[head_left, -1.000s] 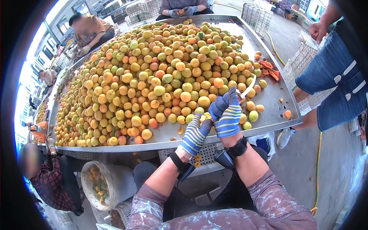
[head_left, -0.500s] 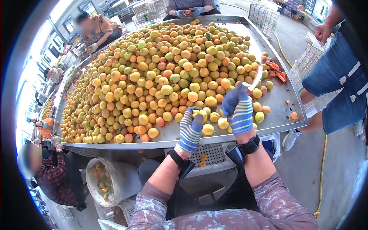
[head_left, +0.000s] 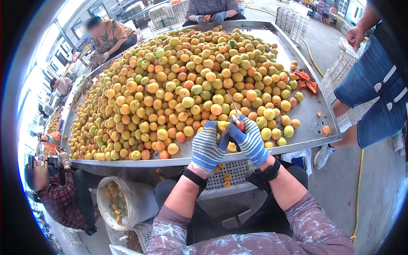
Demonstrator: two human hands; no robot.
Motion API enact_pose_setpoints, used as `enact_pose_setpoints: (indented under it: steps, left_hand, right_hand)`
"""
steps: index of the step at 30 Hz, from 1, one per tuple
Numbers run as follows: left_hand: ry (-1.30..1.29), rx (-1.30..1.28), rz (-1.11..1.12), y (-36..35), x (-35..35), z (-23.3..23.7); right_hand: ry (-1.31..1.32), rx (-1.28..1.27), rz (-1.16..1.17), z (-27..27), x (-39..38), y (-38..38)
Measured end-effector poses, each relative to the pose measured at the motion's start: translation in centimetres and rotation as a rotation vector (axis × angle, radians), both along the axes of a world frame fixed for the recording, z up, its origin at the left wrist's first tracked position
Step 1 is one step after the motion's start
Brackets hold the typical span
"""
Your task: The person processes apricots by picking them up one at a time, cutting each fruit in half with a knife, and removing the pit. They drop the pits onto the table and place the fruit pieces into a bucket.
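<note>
My left hand [head_left: 208,145], in a blue-and-white striped glove, is closed around a yellow apricot [head_left: 222,125]. Close beside it, my right hand [head_left: 251,140] wears a matching glove and grips the red handle of a knife [head_left: 240,125], its thin blade pointing up and away over the fruit. The two hands meet at the near edge of the metal table [head_left: 304,142]. A large heap of apricots [head_left: 170,91] lies just beyond them. Below my wrists, several apricot halves [head_left: 227,177] rest on a white perforated crate [head_left: 216,180].
A white bucket [head_left: 142,199] with cut fruit leans at lower left. An orange glove [head_left: 307,80] lies on the table's right side. A person in denim shorts [head_left: 374,85] stands at right; co-workers sit at the far and left sides. A yellow hose [head_left: 359,191] crosses the floor.
My right hand has come down and left to meet my left hand, and the knife now points away from me. My left hand has shifted slightly toward me, still holding an apricot.
</note>
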State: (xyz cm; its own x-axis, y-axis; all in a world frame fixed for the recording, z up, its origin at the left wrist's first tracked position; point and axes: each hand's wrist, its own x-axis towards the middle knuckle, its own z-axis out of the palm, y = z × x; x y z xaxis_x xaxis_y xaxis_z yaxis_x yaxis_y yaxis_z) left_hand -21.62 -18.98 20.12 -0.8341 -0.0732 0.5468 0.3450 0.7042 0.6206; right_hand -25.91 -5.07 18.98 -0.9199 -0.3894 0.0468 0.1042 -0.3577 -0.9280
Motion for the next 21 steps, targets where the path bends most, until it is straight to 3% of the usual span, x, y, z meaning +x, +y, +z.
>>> enact_pose_setpoints:
  steps: [5, 7, 11, 21]
  left_hand:
    - [-0.012, -0.132, -0.053, -0.7, -0.1, -0.2]
    - [-0.024, -0.006, -0.064, -0.2, 0.0, -0.3]
    - [-0.05, 0.044, -0.039, 0.5, -0.1, -0.9]
    - [-0.043, 0.151, -0.022, 1.2, -0.8, -2.4]
  right_hand:
    - [0.095, 0.084, -0.042, 0.3, 0.7, -0.6]
    - [-0.048, 0.02, 0.046, 0.2, 0.4, -0.5]
    - [-0.085, -0.016, -0.045, -0.2, 0.6, -0.8]
    - [-0.012, 0.049, -0.204, -1.1, 0.7, -1.1]
